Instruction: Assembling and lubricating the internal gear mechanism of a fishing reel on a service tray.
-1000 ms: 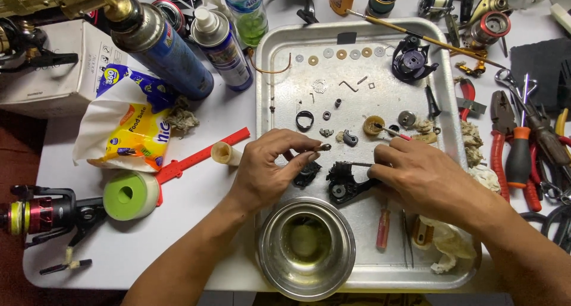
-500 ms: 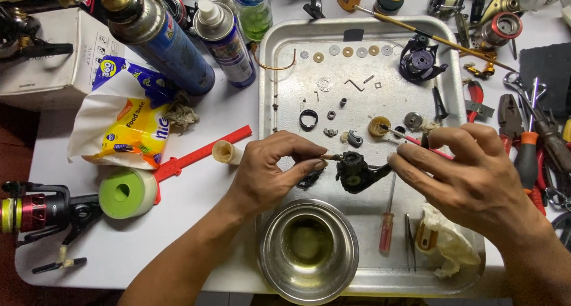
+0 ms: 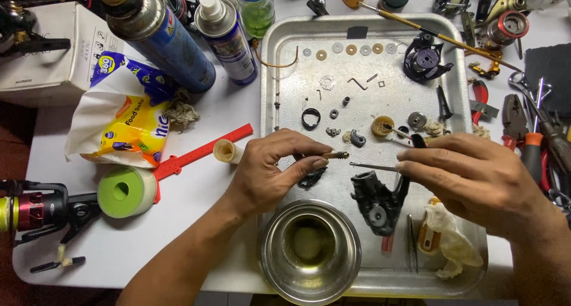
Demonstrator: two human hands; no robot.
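Below, steel bowl [image 3: 309, 259] of yellowish liquid [image 3: 309, 244].

Steel bowl [image 3: 310, 249], spray cans [image 3: 172, 44], pliers [image 3: 523, 130]

Single head view, steeply down, close over the tray [image 3: 270, 74].

Bright, even light falls from overhead. The metal tray [image 3: 285, 50] gives a dull sheen, the steel bowl [image 3: 310, 252] glints at its rim. Shadows stay short and soft under both hands. Focus is sharp throughout, with slight softness at the edges.
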